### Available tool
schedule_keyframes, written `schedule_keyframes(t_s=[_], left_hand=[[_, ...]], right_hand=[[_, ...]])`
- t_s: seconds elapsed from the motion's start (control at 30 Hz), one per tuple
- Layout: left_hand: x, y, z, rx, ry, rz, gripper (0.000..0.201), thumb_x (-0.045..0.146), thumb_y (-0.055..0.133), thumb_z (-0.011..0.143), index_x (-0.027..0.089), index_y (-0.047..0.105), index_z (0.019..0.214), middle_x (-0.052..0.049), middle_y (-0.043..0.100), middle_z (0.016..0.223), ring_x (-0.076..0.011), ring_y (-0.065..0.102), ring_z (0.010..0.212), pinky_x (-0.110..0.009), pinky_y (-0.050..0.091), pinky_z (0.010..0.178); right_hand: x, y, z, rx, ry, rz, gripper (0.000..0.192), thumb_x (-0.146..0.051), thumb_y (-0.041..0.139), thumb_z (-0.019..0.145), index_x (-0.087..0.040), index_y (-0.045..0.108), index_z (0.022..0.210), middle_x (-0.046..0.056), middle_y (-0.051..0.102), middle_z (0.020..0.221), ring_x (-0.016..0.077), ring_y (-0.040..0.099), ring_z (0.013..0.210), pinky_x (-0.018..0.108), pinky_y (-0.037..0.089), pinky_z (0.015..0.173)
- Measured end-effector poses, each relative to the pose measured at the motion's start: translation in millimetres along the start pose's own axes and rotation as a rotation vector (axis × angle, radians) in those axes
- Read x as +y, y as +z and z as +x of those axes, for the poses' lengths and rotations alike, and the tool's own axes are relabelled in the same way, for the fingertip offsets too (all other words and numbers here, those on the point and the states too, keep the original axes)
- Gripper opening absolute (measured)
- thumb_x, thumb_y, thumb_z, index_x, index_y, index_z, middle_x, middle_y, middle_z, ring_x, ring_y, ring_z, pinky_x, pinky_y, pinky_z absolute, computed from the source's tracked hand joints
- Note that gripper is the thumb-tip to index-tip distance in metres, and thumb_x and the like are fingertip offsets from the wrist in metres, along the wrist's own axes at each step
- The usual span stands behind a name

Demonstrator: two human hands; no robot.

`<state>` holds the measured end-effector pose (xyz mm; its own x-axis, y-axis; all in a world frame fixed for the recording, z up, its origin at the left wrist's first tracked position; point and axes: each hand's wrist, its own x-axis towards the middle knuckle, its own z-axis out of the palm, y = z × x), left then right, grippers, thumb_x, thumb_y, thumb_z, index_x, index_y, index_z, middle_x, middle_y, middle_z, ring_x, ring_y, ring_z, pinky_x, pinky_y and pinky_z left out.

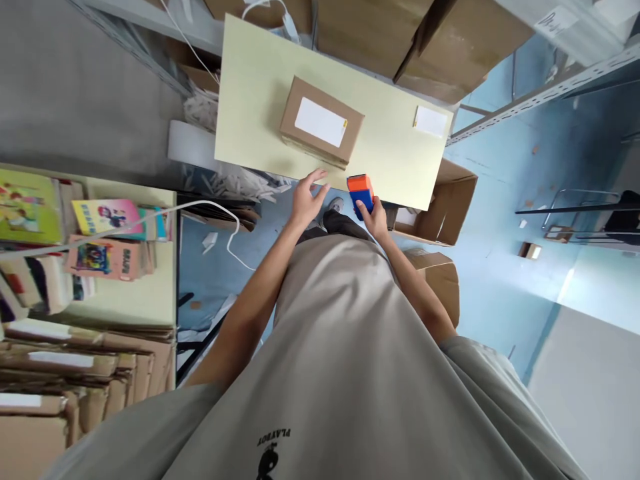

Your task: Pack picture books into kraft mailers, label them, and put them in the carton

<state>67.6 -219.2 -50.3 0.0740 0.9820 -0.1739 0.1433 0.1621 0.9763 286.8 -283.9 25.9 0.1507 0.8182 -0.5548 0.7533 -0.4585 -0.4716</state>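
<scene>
Your right hand [375, 219] grips the orange-and-blue handheld device [361, 192] near the table edge, apparently leaving its orange end clear | left hand [306, 200] spread, empty | carton [320, 97] on cream tabletop [245, 87], label [320, 122] upward, seemingly for visibility

Blue floor [493, 267] — pale yellow table [395, 140].

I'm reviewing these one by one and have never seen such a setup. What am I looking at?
There is no machine here: just a person's two bare hands. The single picture comes from a camera worn on the head, looking forward and down. On the pale yellow table lies a cardboard box with a white label; a white rectangle lies toward the right end. The right hand holds an orange-and-blue device. The left hand is open near the box, holding nothing.
</scene>
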Motion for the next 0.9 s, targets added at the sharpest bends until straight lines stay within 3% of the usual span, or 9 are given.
schedule_keyframes(t_s=[0.1, 0.23, 0.33, 0.47, 0.6, 0.7, 0.9], left_hand=[[9.6, -2.0, -8.7, -0.077, 0.019, -0.033, 0.049, 0.042, 0.097, 0.095, 0.028, 0.081, 0.139, -0.012, 0.083, 0.143, -0.0339, 0.076, 0.142, -0.046, 0.063, 0.117], [11.9, -11.8, -17.3, -0.166, 0.025, -0.004, 0.054, 0.035, 0.098, 0.089, 0.025, 0.082, 0.14, -0.013, 0.081, 0.149, -0.0351, 0.077, 0.137, -0.046, 0.066, 0.113], [12.7, -17.8, -26.0, -0.233, 0.04, 0.047, 0.055, 0.039, 0.095, 0.09, 0.024, 0.081, 0.142, -0.013, 0.08, 0.151, -0.0349, 0.077, 0.136, -0.046, 0.067, 0.113], [17.9, -17.5, -34.4, -0.221, 0.043, 0.075, 0.053, 0.047, 0.086, 0.097, 0.025, 0.08, 0.145, -0.014, 0.08, 0.153, -0.0326, 0.077, 0.135, -0.043, 0.067, 0.112], [22.5, -7.6, -31.0, -0.218, 0.033, 0.057, 0.048, 0.05, 0.086, 0.098, 0.023, 0.082, 0.137, -0.015, 0.081, 0.147, -0.0323, 0.078, 0.132, -0.043, 0.066, 0.11], [23.8, 2.4, -24.1, -0.253, 0.003, 0.064, 0.038, 0.052, 0.087, 0.097, 0.021, 0.085, 0.119, -0.014, 0.087, 0.129, -0.0317, 0.08, 0.123, -0.043, 0.065, 0.108], [17.6, 23.2, -9.7, -0.217, -0.04, 0.09, 0.025, 0.044, 0.09, 0.094, 0.02, 0.083, 0.095, -0.009, 0.087, 0.103, -0.0271, 0.08, 0.1, -0.038, 0.063, 0.097]], right_hand=[[15.2, 0.5, -8.8, 0.041, -0.008, -0.083, 0.069, -0.079, 0.058, 0.11, -0.023, 0.06, 0.151, 0.019, 0.086, 0.126, 0.0393, 0.081, 0.118, 0.045, 0.063, 0.1], [37.3, 1.6, -8.0, 0.017, -0.127, -0.144, 0.089, -0.086, 0.058, 0.108, -0.016, 0.054, 0.164, 0.024, 0.083, 0.137, 0.0409, 0.081, 0.122, 0.044, 0.061, 0.105], [49.3, 4.8, -2.3, -0.001, -0.227, -0.242, 0.096, -0.09, 0.046, 0.111, -0.012, 0.051, 0.168, 0.027, 0.082, 0.139, 0.0421, 0.082, 0.121, 0.047, 0.063, 0.105], [57.2, 4.1, 4.1, -0.036, -0.355, -0.423, 0.102, -0.091, 0.023, 0.114, -0.007, 0.049, 0.166, 0.03, 0.083, 0.132, 0.0439, 0.083, 0.118, 0.051, 0.065, 0.1], [58.9, -12.9, 5.1, -0.095, -0.479, -0.552, 0.1, -0.089, 0.017, 0.115, -0.009, 0.049, 0.166, 0.029, 0.081, 0.134, 0.0452, 0.082, 0.118, 0.053, 0.065, 0.1], [58.0, -33.2, 6.1, -0.139, -0.546, -0.628, 0.097, -0.085, 0.017, 0.117, -0.008, 0.042, 0.17, 0.03, 0.079, 0.14, 0.0462, 0.081, 0.121, 0.054, 0.064, 0.102], [63.2, -63.0, 26.9, -0.212, -0.6, -0.617, 0.094, -0.08, 0.028, 0.119, -0.003, 0.04, 0.171, 0.031, 0.079, 0.143, 0.0458, 0.081, 0.122, 0.052, 0.063, 0.101]])
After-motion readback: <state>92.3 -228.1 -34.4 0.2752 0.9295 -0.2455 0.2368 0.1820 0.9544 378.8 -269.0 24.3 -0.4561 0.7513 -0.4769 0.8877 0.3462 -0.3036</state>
